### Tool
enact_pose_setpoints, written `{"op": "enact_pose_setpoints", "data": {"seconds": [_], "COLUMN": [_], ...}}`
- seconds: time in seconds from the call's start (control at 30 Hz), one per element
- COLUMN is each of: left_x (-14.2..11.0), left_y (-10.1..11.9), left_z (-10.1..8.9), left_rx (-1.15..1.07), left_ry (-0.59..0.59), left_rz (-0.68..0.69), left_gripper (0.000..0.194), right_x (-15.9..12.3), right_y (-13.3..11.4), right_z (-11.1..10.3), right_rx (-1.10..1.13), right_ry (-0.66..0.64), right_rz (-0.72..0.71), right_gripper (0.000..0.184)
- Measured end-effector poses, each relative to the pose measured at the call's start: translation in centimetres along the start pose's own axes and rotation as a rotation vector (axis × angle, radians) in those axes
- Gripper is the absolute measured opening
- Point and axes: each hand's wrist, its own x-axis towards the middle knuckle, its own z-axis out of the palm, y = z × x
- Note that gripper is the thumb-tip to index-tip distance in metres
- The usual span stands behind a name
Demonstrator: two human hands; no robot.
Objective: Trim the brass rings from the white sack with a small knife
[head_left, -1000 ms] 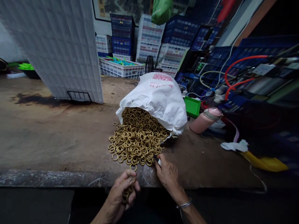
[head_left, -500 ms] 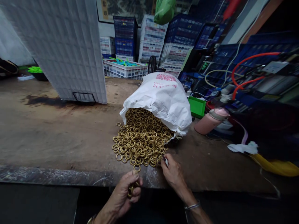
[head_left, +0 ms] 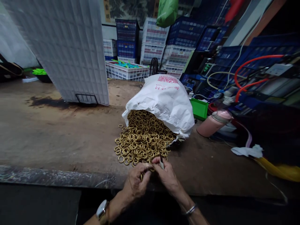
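Your left hand [head_left: 136, 182] is now farther forward and turned in toward your right hand [head_left: 168, 178], where the earlier frame shows a clear gap between them; whether the fingertips touch, you cannot tell. Under it all runs the worn brown bench [head_left: 70, 131], with both your hands at its near edge. Standing on its left part is a tall grey panel [head_left: 63, 50], ribbed and held upright by a black wire stand [head_left: 86, 99]. Nearer the middle, a white sack [head_left: 161, 100] lies on its side, red print on top, its mouth facing you. Behind it sits a white crate [head_left: 126, 73] of turquoise and green pieces; to its right are a pink bottle [head_left: 213, 123], leaning, and a green tray [head_left: 199, 108]. Out of the sack's mouth spills a heap of brass-coloured rings [head_left: 142, 140], spreading over the bench almost to your fingers. Your left hand is curled closed around a few loose rings [head_left: 141, 177], mostly hidden by the fingers. Your right hand pinches a slim white-and-dark object [head_left: 161, 164] between thumb and fingers, just beside the heap's near edge.
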Motion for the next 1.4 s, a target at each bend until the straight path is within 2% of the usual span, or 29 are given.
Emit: {"op": "enact_pose_setpoints", "data": {"seconds": [0.1,0.27,0.37,0.5,0.57,0.67,0.8,1.0,1.1,1.2,1.3,1.4], "left_x": [0.1,0.6,1.0,1.2,1.1,0.8,0.6,0.3,0.2,0.4,0.6,0.6], "left_y": [-0.4,-0.5,-0.1,0.3,0.4,0.6,1.2,1.5,1.5,1.6,1.7,1.4], "left_z": [-0.2,-0.3,-0.3,-0.1,0.0,0.1,0.0,-0.2,-0.2,-0.2,-0.1,0.0], "left_rx": [0.094,0.131,-0.016,-0.306,-0.403,-0.478,-0.549,-0.61,-0.659,-0.662,-0.639,-0.616], "left_ry": [-0.074,-0.104,-0.052,-0.023,-0.03,-0.018,-0.021,-0.057,-0.031,0.037,0.083,0.095], "left_rz": [0.073,0.081,-0.049,-0.344,-0.424,-0.453,-0.519,-0.566,-0.6,-0.618,-0.629,-0.599], "left_gripper": [0.025,0.015,0.01,0.017,0.021,0.025,0.025,0.024,0.023,0.026,0.028,0.029], "right_x": [0.0,0.0,-0.3,-0.9,-1.2,-1.3,-1.0,-0.8,-0.8,-1.1,-1.6,-2.0], "right_y": [-0.3,-0.6,-1.0,-1.9,-2.2,-2.1,-1.8,-1.6,-1.4,-1.1,-0.9,-0.8], "right_z": [0.3,0.6,0.6,0.6,0.7,0.9,1.1,1.2,0.9,0.6,0.6,0.8], "right_rx": [0.042,0.084,0.066,-0.018,-0.067,-0.087,-0.032,0.022,-0.118,-0.379,-0.648,-0.778], "right_ry": [-0.015,-0.007,-0.004,-0.031,-0.054,-0.084,-0.12,-0.096,-0.012,0.042,-0.043,-0.093], "right_rz": [0.037,0.091,0.079,-0.018,-0.077,-0.108,-0.06,-0.056,-0.119,-0.247,-0.328,-0.345], "right_gripper": [0.016,0.015,0.019,0.026,0.029,0.03,0.028,0.031,0.03,0.024,0.023,0.027]}}
